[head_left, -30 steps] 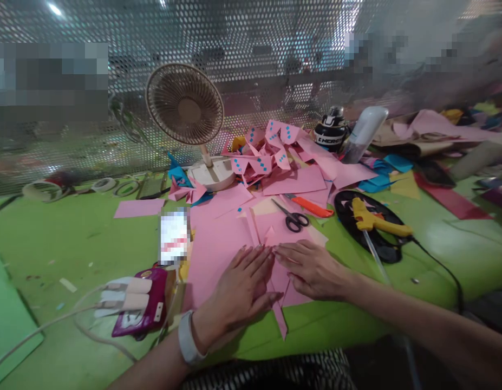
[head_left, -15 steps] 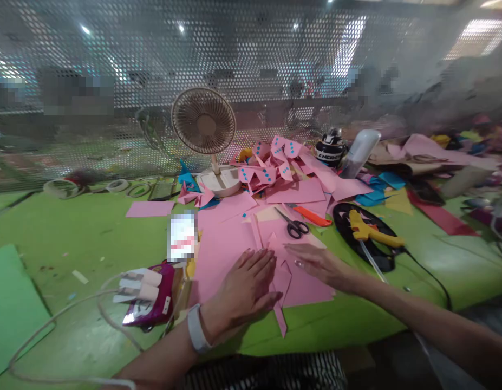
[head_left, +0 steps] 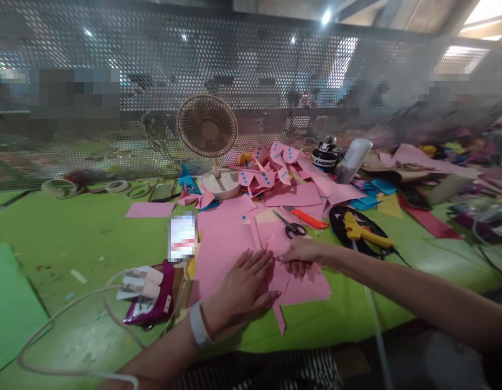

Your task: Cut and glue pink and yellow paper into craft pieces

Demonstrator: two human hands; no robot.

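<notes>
My left hand [head_left: 251, 281] lies flat, palm down, on a folded piece of pink paper [head_left: 280, 276], fingers stretched out together. From beneath it a narrow pink paper strip [head_left: 279, 318] sticks out toward the table's front edge. My right hand [head_left: 302, 257] rests on the same piece with its fingers curled in and one digit reaching toward my left fingertips. I see nothing held in it. Larger pink sheets [head_left: 218, 238] lie beneath both hands. Just beyond my right hand are black-handled scissors [head_left: 294, 229] and an orange utility knife [head_left: 310, 218].
A yellow glue gun [head_left: 366, 233] rests on a black round tray [head_left: 339, 215] at right. Behind stand a fan [head_left: 210, 130] and a heap of dotted pink paper pieces [head_left: 271, 168]. On the left are a pixelated bright rectangle [head_left: 182, 235], a purple box with white plugs [head_left: 153, 298] and cables.
My right hand has moved left onto the folded pink paper, and its outstretched fingers have curled in. My left hand stays flat in place. The view has shifted slightly.
</notes>
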